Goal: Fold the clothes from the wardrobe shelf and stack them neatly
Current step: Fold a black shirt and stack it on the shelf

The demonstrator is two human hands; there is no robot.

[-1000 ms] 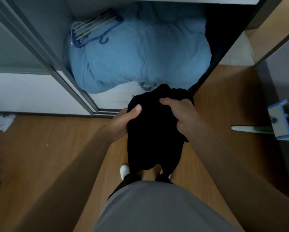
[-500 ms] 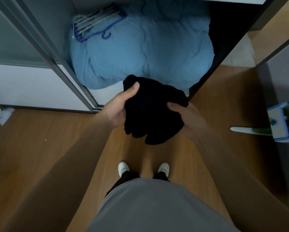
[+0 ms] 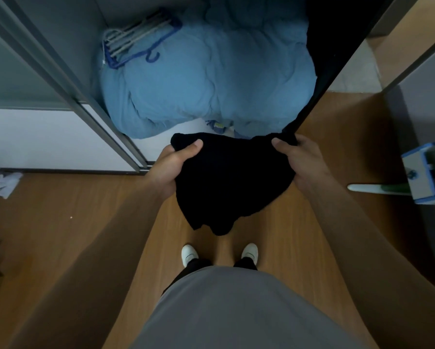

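Both hands, left hand and right hand, have fingers clamped on a black garment held above the floor, near a blue duvet.

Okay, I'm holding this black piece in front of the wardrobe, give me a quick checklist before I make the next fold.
1. Both hands gripping: left hand and right hand each pinch a top corner of the black garment. Ok.
2. Garment spread flat: it hangs bunched, lower edge uneven. Not ok.
3. Garment off the floor: its bottom hangs above the white shoes. Ok.
4. Garment free of the blue bedding: top edge overlaps it in view; contact cannot tell.
5. Place for the stack: the bedding and hangers fill the visible wardrobe space. Not ok.
6. Which garment it is: too dark. Cannot tell.
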